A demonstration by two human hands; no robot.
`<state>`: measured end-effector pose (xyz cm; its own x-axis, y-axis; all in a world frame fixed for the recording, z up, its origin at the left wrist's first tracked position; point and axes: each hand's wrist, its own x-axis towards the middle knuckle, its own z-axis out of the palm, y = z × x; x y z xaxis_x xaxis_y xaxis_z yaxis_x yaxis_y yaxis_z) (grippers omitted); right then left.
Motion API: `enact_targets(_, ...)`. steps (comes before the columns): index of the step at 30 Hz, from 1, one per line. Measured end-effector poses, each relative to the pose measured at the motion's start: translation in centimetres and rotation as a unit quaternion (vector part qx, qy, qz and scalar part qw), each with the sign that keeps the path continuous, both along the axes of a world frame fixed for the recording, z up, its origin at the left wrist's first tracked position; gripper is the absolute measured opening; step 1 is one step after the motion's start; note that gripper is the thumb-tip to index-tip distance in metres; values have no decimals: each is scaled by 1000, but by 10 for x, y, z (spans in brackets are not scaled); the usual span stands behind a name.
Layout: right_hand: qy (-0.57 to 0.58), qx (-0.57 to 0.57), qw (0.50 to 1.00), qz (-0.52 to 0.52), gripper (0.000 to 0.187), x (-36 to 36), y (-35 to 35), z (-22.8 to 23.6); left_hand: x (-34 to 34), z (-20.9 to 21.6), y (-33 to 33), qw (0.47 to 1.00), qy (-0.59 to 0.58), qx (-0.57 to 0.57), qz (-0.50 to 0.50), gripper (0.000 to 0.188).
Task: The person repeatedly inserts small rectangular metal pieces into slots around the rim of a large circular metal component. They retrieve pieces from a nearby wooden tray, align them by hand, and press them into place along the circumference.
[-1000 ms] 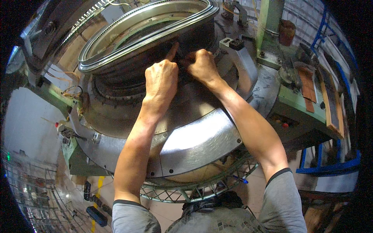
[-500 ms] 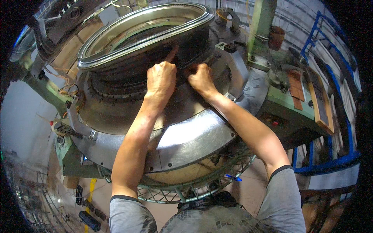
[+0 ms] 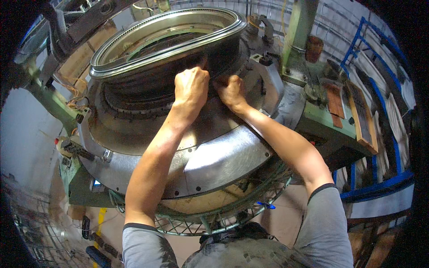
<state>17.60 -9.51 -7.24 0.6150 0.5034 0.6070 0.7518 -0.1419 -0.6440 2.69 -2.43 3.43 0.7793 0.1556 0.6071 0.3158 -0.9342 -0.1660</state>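
Observation:
A large round machine stands before me, with a shiny metal ring (image 3: 167, 48) above a dark cylindrical wall (image 3: 147, 91). My left hand (image 3: 191, 89) is closed in a fist against this dark wall, below the ring, knuckles up. Just to its right my right hand (image 3: 231, 93) is closed too, low by the wall's foot. Whatever either hand grips is hidden by the fingers and lost in shadow. Under my forearms curves a broad polished metal flange (image 3: 223, 154) with small dark holes along its edge.
A lattice ring (image 3: 192, 228) runs beneath the flange, with a blue clip-like piece (image 3: 266, 205) on it. At right are a green post (image 3: 298, 40), a brown pot (image 3: 314, 49), a wood-framed panel (image 3: 362, 116) and a blue rack (image 3: 375, 96). Orange cables (image 3: 75, 91) hang at left.
My left hand has shifted slightly to the right, toward my right hand, staying closed. My right hand stays closed in nearly the same place. The view has moved a little.

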Motion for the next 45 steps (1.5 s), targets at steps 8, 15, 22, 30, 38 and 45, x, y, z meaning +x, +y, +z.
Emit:
enact_targets(8, 62, 139, 988, 13, 22, 2, 44, 17, -2, 13, 8, 998, 42, 11, 51, 9)
enact_targets(15, 37, 120, 991, 47, 24, 9, 25, 20, -4, 5, 20, 994, 95, 46, 43, 19)
enact_targets(22, -19, -27, 999, -16, 34, -2, 6, 37, -10, 7, 47, 991, 125, 49, -23, 77)
enact_targets(30, -30, -77, 996, -22, 40, -2, 9, 36, -11, 25, 44, 992, 84, 89, -20, 13)
enact_targets(38, -48, -111, 992, -29, 35, 10, 23, 22, -39, 23, 37, 986, 148, 56, 45, 11)
enact_targets(45, -138, 30, 951, 276, 22, -20, -77, 80, -43, 16, 0, 798, -228, -532, -164, 17)
